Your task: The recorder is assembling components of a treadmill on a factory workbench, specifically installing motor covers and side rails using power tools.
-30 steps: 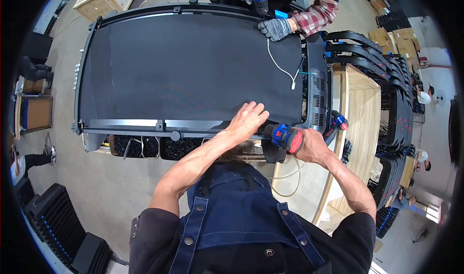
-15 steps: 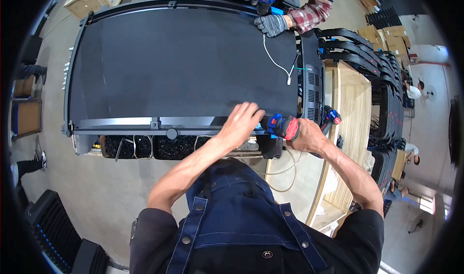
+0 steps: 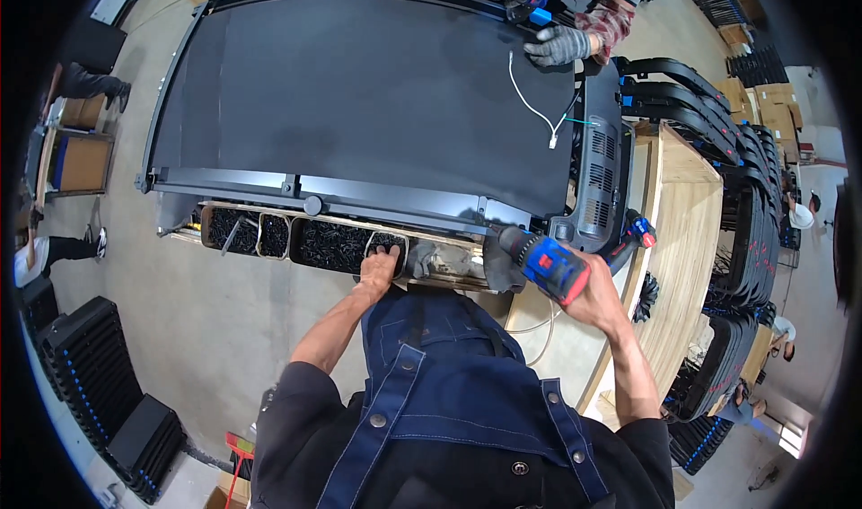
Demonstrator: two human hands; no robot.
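Observation:
My right hand grips a blue, black and red cordless drill. The drill's nose points up and left, near the frame's near rail. My left hand reaches down into a small bin of black screws at the near side; its fingertips are hidden among them. A long treadmill-like deck with a black belt lies across the view above both hands. A white cable with a connector rests on the belt's right end.
Opposite me, a co-worker's gloved hand rests by the deck's far right corner; the other holds a drill. More screw bins line the near side. A second drill is by the wooden crate. Black frames are stacked at right.
My left hand has left the deck's near rail and moved down and left into the screw bin. My right hand has drawn the drill back from the rail, and the view has shifted.

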